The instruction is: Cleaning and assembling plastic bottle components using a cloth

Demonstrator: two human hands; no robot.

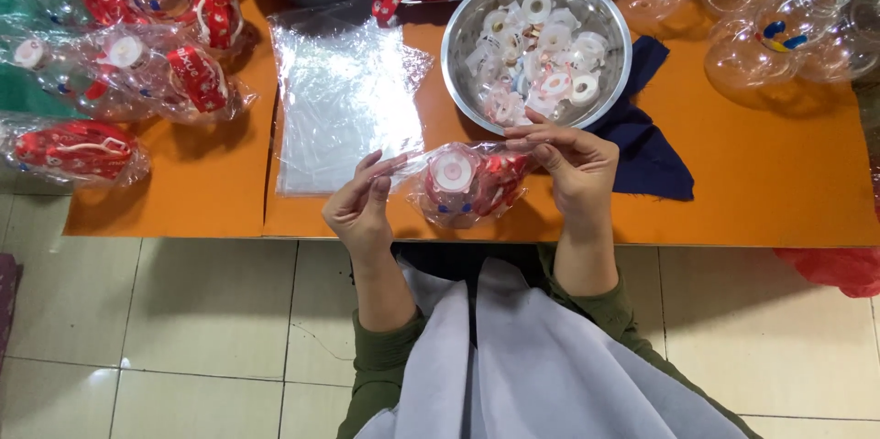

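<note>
over orange table (779,192), left hand (359,205) and right hand (573,164) pinch bagged bottle (463,184).

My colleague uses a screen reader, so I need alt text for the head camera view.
Two hands, left hand and right hand, hold a clear plastic bag with a round toy bottle inside, above an orange table. Behind sit a steel bowl of white caps, a stack of clear bags and finished packs.

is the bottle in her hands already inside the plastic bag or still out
Inside: clear film wraps around the bottle, and both the left hand and right hand pinch the bag's ends.
</note>
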